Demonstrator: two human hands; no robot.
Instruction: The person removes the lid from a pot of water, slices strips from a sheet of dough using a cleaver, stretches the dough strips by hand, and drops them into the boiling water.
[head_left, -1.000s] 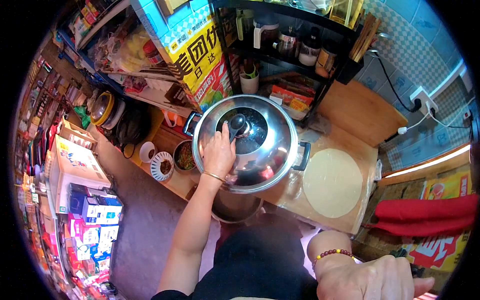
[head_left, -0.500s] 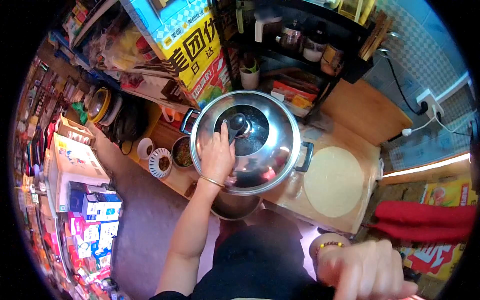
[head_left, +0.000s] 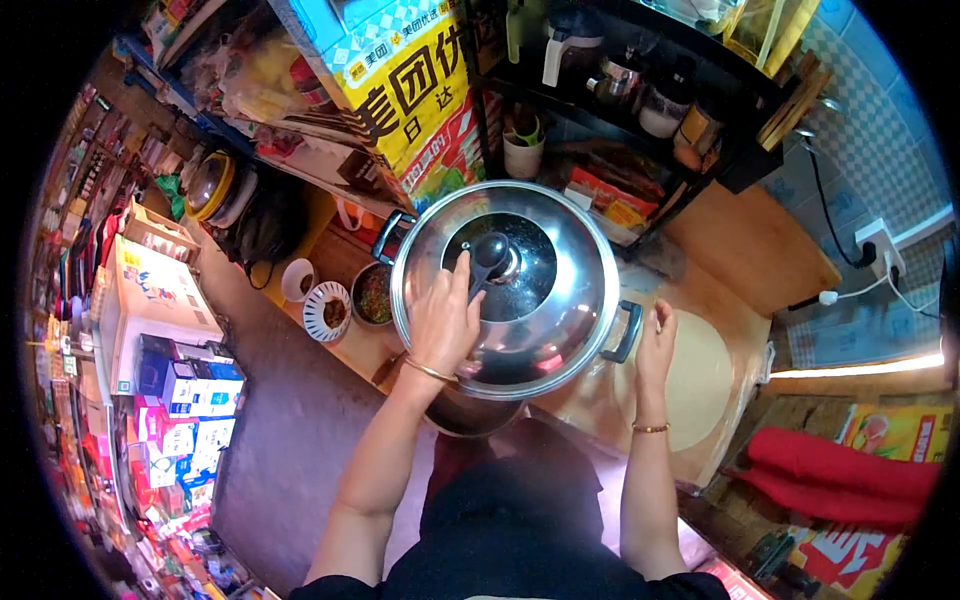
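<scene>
Against left fingers (head_left: 461,268), black lid knob (head_left: 490,249)

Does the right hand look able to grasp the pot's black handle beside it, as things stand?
Probably yes: the right hand seems to hold nothing, its fingers are close to the handle, and nothing visible blocks the gap. The left hand is at the lid's knob, out of the way.

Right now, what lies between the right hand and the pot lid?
In the head view, a black side handle lies between the right hand and the pot lid; whether the hand touches it is unclear.
</scene>
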